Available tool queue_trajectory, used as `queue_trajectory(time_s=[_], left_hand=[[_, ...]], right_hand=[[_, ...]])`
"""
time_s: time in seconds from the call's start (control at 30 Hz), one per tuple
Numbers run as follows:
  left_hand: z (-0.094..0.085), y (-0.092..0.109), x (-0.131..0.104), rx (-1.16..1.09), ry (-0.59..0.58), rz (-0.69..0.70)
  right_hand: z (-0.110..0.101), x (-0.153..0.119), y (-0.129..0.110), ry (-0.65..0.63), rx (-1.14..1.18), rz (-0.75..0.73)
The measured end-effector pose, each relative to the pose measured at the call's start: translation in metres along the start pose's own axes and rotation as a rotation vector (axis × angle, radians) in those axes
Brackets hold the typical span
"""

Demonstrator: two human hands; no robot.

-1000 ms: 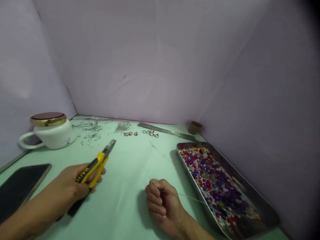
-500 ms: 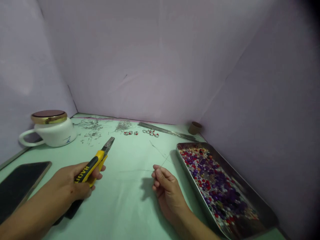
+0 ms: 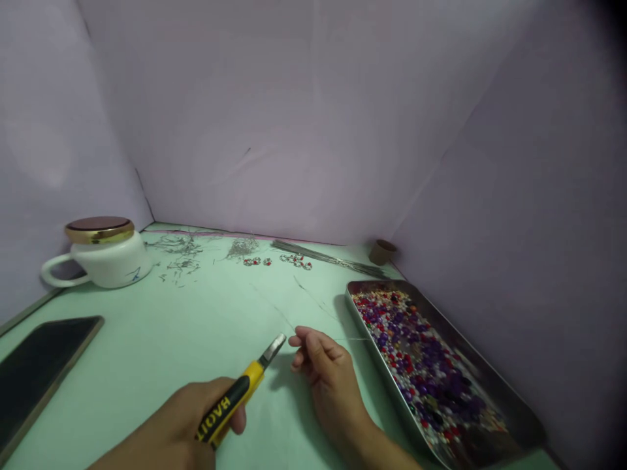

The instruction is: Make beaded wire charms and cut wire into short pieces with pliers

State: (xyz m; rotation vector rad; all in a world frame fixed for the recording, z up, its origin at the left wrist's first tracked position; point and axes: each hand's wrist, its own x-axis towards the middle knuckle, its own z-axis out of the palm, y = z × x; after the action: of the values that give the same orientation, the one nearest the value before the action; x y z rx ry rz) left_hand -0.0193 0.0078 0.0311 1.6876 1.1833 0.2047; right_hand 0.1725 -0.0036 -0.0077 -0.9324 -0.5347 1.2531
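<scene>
Wrapped round the handles of yellow-and-black pliers (image 3: 243, 388) is my left hand (image 3: 196, 421). The pliers' metal jaws point up and right, stopping just short of my right fingertips. Between thumb and fingers, my right hand (image 3: 326, 369) pinches a thin wire (image 3: 279, 312). One stretch of the wire runs up and left from the fingers; a faint line also shows to the right of the hand. Another thin wire (image 3: 313, 297) lies on the table beyond my right hand.
A metal tray (image 3: 379, 372) of mixed beads stands at right. Along the back are a bundle of straight wires (image 3: 328, 254), small red-and-silver beaded pieces (image 3: 295, 261), wire scraps (image 3: 181, 245) and a brown cup (image 3: 382, 251). At left are a lidded white mug (image 3: 115, 264) and a phone (image 3: 44, 365).
My left hand has brought the pliers down and right, close to my right fingertips. The wire in my right hand now points up and left. My right hand has barely moved.
</scene>
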Motion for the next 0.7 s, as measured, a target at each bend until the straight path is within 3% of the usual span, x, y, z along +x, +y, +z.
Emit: queue_trajectory(time_s=[0.17, 0.37, 0.7], left_hand=[[0.007, -0.003, -0.001, 0.03, 0.015, 0.034], [0.009, 0.001, -0.002, 0.033, 0.024, 0.016], [0.015, 0.006, 0.002, 0.109, 0.065, -0.001]], right_hand=[[0.0, -0.001, 0.003, 0.039, -0.179, -0.03], [0.001, -0.002, 0.004, 0.092, -0.214, -0.022], [0.002, -0.004, 0.008, 0.067, -0.298, -0.033]])
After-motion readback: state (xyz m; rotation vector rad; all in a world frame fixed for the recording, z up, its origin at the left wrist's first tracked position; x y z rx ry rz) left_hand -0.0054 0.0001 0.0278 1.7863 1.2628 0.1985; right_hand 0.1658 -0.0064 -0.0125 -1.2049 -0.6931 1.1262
